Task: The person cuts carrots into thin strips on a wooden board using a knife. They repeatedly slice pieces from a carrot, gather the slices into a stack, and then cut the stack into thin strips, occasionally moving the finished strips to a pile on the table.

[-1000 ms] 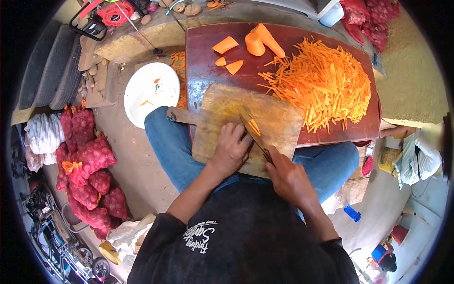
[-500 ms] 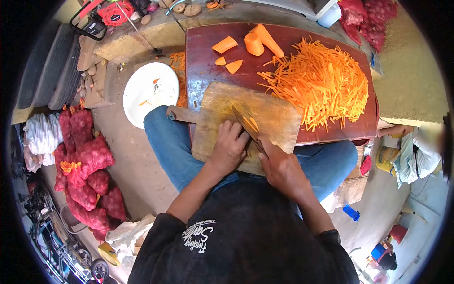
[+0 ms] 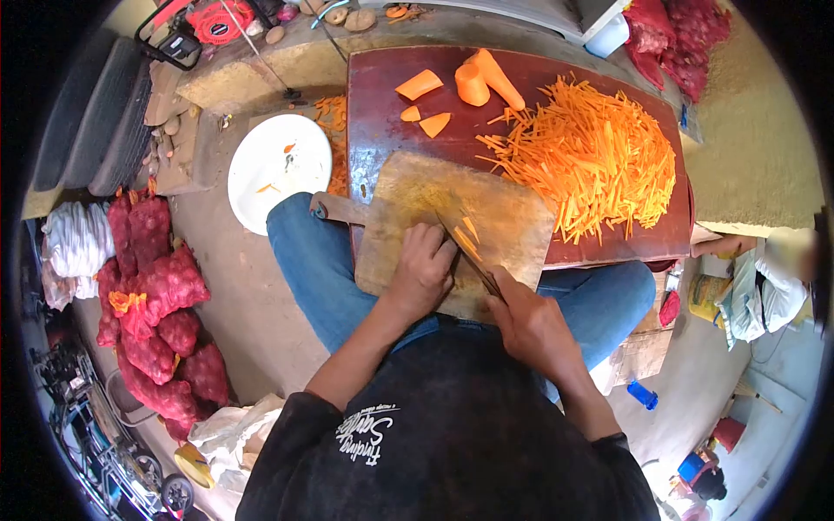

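Note:
My right hand (image 3: 537, 321) is wrapped round the handle of a knife (image 3: 469, 247), whose blade slants across the wooden cutting board (image 3: 512, 221). Close to the blade, my left hand (image 3: 423, 271) rests on the board with its fingers curled down; whatever lies beneath them is hidden. A few cut carrot strips (image 3: 470, 227) lie along the blade's right side. Beyond the board, a big heap of carrot sticks (image 3: 599, 161) covers the right of the dark red table (image 3: 382, 130). Peeled carrot pieces (image 3: 420, 84) and a longer carrot (image 3: 499, 80) lie at the table's far side.
A white basin (image 3: 291, 148) with a few scraps stands left of the table, beside orange peelings (image 3: 333, 113) on the floor. Red mesh sacks (image 3: 165, 295) are piled further left. The board's handle (image 3: 334, 209) juts over my left knee. Another person's arm (image 3: 725, 246) shows at right.
My right hand and the knife have shifted slightly right and down, away from my left fingers. My left hand stays curled on the board. The whole view has shifted a little.

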{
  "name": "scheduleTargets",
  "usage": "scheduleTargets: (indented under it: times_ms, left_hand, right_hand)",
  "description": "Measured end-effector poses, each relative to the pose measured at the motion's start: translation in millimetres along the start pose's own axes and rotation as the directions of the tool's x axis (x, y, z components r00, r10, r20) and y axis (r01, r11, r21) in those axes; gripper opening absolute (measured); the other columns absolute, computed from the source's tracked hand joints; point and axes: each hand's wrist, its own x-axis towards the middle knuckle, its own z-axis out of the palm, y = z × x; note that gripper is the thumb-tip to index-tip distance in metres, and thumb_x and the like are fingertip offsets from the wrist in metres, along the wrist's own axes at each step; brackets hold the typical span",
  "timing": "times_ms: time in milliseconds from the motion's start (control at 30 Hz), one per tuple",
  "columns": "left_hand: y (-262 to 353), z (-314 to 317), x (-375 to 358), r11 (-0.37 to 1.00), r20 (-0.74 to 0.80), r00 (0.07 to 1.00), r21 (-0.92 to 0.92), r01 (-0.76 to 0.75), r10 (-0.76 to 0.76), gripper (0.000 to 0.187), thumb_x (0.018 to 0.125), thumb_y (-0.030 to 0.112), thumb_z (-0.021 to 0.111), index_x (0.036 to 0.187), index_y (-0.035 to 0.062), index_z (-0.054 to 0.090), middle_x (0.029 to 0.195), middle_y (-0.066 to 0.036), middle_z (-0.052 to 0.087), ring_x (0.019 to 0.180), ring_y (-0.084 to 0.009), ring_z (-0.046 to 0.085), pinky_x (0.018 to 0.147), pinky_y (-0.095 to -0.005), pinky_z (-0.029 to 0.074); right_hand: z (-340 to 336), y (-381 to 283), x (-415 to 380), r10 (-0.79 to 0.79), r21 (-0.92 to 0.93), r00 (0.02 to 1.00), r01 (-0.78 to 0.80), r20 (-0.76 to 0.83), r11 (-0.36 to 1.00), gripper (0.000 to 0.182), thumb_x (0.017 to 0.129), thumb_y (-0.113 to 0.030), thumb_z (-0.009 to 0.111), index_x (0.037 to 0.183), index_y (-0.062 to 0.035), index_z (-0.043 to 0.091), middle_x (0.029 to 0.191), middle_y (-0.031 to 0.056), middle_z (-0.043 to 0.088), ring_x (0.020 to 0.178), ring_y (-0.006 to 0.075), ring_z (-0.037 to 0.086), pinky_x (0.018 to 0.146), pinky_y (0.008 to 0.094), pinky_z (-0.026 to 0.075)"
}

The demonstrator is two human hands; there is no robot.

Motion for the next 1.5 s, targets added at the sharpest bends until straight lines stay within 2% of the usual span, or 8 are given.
scheduleTargets:
  times_ms: [200, 500, 700, 800, 1000, 1100, 1200, 1500]
  left_hand:
    - [-3.4, 3.3, -4.2, 1.000, 0.020, 1.000, 0.013, 0.011, -0.011, 0.027, 0.071, -0.004, 0.074, 0.097, -0.0006, 0.070, 0.098, -0.017, 0.058, 0.094, -0.0389, 0.057, 0.082, -0.0490, 0.046]
    - [-5.8, 6.7, -7.0, 1.000, -0.004, 1.000, 0.015, 0.026, -0.026, 0.024, 0.071, -0.004, 0.073, 0.093, 0.0001, 0.069, 0.095, -0.016, 0.057, 0.092, -0.0384, 0.057, 0.081, -0.0494, 0.045]
    - [-2.4, 2.7, -4.7, 0.999, -0.017, 0.999, 0.026, 0.033, -0.032, 0.019, 0.073, -0.006, 0.073, 0.090, 0.0000, 0.067, 0.093, -0.017, 0.057, 0.091, -0.0383, 0.058, 0.081, -0.0490, 0.046]
    - [-5.2, 6.6, -5.8, 0.998, -0.014, 0.999, 0.032, 0.045, -0.045, 0.017, 0.075, -0.006, 0.073, 0.090, 0.0001, 0.067, 0.094, -0.017, 0.058, 0.092, -0.0385, 0.059, 0.081, -0.0489, 0.047]
    - [-3.4, 3.8, -3.9, 0.999, -0.045, 0.998, 0.007, 0.041, -0.041, 0.018, 0.075, -0.007, 0.072, 0.091, -0.0003, 0.069, 0.093, -0.017, 0.059, 0.091, -0.0383, 0.059, 0.081, -0.0486, 0.048]
    - [-7.0, 7.5, -5.6, 0.999, -0.041, 0.998, 0.011, 0.038, -0.038, 0.018, 0.076, -0.007, 0.072, 0.091, 0.0001, 0.069, 0.092, -0.017, 0.059, 0.091, -0.0382, 0.060, 0.081, -0.0484, 0.048]
    - [-5.8, 4.4, -5.2, 0.999, -0.027, 0.999, 0.022, 0.044, -0.043, 0.018, 0.076, -0.008, 0.072, 0.092, 0.0002, 0.069, 0.092, -0.016, 0.059, 0.090, -0.0382, 0.060, 0.080, -0.0486, 0.048]
    - [-3.0, 1.7, -2.4, 1.000, -0.063, 0.998, 0.002, 0.031, -0.031, 0.019, 0.073, -0.008, 0.073, 0.090, -0.0009, 0.067, 0.093, -0.017, 0.060, 0.090, -0.0388, 0.060, 0.082, -0.0487, 0.049]
  right_hand:
    - [17.8, 11.5, 14.6, -0.052, 0.018, 0.997, 0.053, -0.049, 0.998, 0.053, 0.108, -0.015, 0.068, 0.156, -0.0006, 0.049, 0.103, 0.0328, 0.074, 0.093, 0.0526, 0.074, 0.074, 0.0607, 0.059]
    - [16.0, 12.7, 15.4, 0.000, 0.086, 0.999, 0.003, -0.036, 0.996, 0.049, 0.109, -0.017, 0.067, 0.154, -0.0057, 0.050, 0.111, 0.0322, 0.075, 0.105, 0.0550, 0.072, 0.082, 0.0616, 0.059]
    - [-2.7, -8.1, 8.8, 0.148, 0.095, 0.985, -0.156, 0.084, 0.983, 0.042, 0.110, -0.012, 0.066, 0.150, -0.0053, 0.059, 0.118, 0.0332, 0.074, 0.112, 0.0552, 0.070, 0.088, 0.0590, 0.059]
    - [8.9, 1.4, 17.5, 0.066, 0.113, 0.998, -0.065, -0.004, 0.991, 0.041, 0.110, -0.012, 0.066, 0.149, -0.0050, 0.059, 0.117, 0.0335, 0.074, 0.110, 0.0552, 0.071, 0.086, 0.0589, 0.059]
    - [-1.4, -6.6, 10.0, 0.120, 0.119, 0.991, -0.126, 0.056, 0.985, 0.043, 0.109, -0.012, 0.068, 0.150, -0.0031, 0.059, 0.115, 0.0342, 0.074, 0.105, 0.0551, 0.072, 0.082, 0.0578, 0.059]
    - [11.8, 6.7, 21.2, 0.011, 0.131, 0.999, -0.007, -0.035, 0.991, 0.039, 0.110, -0.015, 0.065, 0.146, -0.0054, 0.054, 0.111, 0.0347, 0.073, 0.104, 0.0573, 0.071, 0.083, 0.0649, 0.057]
    - [-1.7, -6.2, 14.4, 0.089, 0.148, 0.996, -0.092, 0.029, 0.985, 0.040, 0.110, -0.015, 0.065, 0.148, -0.0067, 0.054, 0.111, 0.0352, 0.072, 0.103, 0.0580, 0.070, 0.081, 0.0651, 0.057]
    - [0.7, -4.7, 10.7, 0.094, 0.153, 0.996, -0.095, 0.010, 0.984, 0.041, 0.110, -0.014, 0.065, 0.149, -0.0053, 0.054, 0.104, 0.0366, 0.073, 0.100, 0.0585, 0.071, 0.080, 0.0644, 0.057]
